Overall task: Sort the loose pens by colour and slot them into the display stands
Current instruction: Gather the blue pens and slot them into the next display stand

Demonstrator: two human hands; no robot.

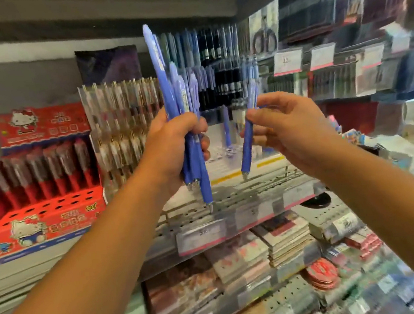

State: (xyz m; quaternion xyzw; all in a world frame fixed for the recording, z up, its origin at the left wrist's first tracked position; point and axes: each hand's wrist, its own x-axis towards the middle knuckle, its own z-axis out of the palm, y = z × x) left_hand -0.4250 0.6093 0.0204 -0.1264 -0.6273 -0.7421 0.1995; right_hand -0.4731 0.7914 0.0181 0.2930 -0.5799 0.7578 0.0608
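Note:
My left hand grips a bunch of several blue pens, upright with tips down, in front of the shelf. My right hand pinches a single blue pen between thumb and fingers, tip down, just right of the bunch. Behind both hands stands a clear tiered display stand with rows of blue and dark pens; one blue pen stands alone in its lower front row. The view is blurred.
A red cartoon-cat pen box with red pens and open holes sits on the left. A clear stand of pale pens is beside it. Price tags hang at the right. Notebook stacks fill the lower shelves.

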